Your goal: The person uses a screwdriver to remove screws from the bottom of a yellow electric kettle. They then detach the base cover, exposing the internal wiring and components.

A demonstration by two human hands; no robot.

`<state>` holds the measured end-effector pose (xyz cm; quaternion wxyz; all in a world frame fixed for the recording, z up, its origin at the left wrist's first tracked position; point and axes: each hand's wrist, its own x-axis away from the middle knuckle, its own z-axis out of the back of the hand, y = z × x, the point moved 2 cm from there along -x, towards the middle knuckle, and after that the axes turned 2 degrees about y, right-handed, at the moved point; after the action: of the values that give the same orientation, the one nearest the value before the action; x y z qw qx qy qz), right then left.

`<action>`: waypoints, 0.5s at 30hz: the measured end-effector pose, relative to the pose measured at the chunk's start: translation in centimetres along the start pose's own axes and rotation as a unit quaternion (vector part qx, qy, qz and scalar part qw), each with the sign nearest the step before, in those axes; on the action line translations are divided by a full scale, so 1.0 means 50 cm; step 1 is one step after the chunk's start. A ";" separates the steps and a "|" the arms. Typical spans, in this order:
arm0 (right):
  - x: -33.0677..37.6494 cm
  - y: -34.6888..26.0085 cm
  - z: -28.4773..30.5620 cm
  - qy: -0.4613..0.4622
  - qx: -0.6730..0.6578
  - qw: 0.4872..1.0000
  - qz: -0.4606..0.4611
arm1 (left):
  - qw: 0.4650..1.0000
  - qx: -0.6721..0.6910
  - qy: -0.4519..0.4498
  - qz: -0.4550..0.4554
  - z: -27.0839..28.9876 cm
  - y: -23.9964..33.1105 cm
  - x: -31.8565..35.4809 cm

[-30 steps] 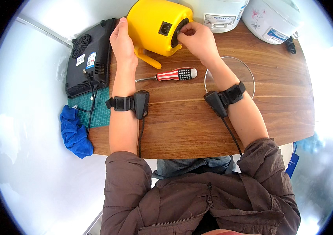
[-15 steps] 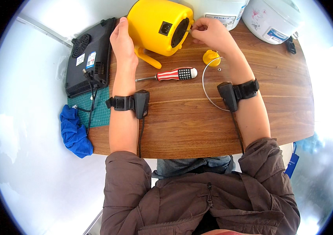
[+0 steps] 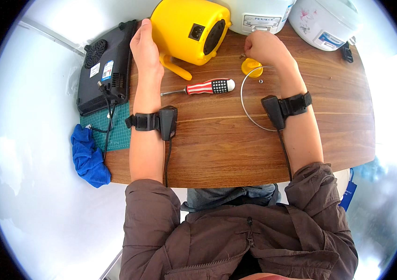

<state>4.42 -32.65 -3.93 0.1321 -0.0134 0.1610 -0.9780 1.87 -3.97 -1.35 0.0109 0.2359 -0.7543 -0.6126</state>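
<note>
A yellow electric pot (image 3: 177,30) lies on its side at the back, its handle low, its power socket facing me and its black round base to the right. My left hand (image 3: 147,51) is against the pot's left side, thumb up, with its other fingers hidden behind. Right of the base, my right hand (image 3: 268,49) hovers over the table with curled fingers; whatever it pinches is hidden. Just below those fingers sit a yellow cap-like part (image 3: 251,68) and a small nut (image 3: 260,81). A screwdriver (image 3: 210,87) with a striped handle lies in front of the pot.
A thin metal wire loop (image 3: 242,100) lies under my right forearm. Two white rice cookers (image 3: 322,28) stand at the back right. To the left are a black induction cooker (image 3: 107,65), a green cutting mat (image 3: 119,128) and a blue cloth (image 3: 88,156).
My right hand has moved away from the pot's base, to the right, over the yellow cap-like part. My left hand stays at the pot.
</note>
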 end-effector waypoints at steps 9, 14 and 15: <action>0.003 -0.007 0.007 0.068 -0.017 0.997 0.027 | 1.000 -0.014 0.006 -0.009 0.004 -0.004 -0.003; 0.007 -0.020 0.020 0.091 -0.039 0.994 0.046 | 1.000 -0.009 0.013 -0.001 0.007 -0.003 -0.006; 0.007 -0.024 0.022 0.106 -0.042 0.992 0.061 | 1.000 -0.004 0.010 -0.001 0.005 -0.002 -0.007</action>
<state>3.85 -32.00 -2.49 0.1732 0.0948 0.2160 -0.9562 2.13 -3.62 -1.42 0.0190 0.2430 -0.7516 -0.6130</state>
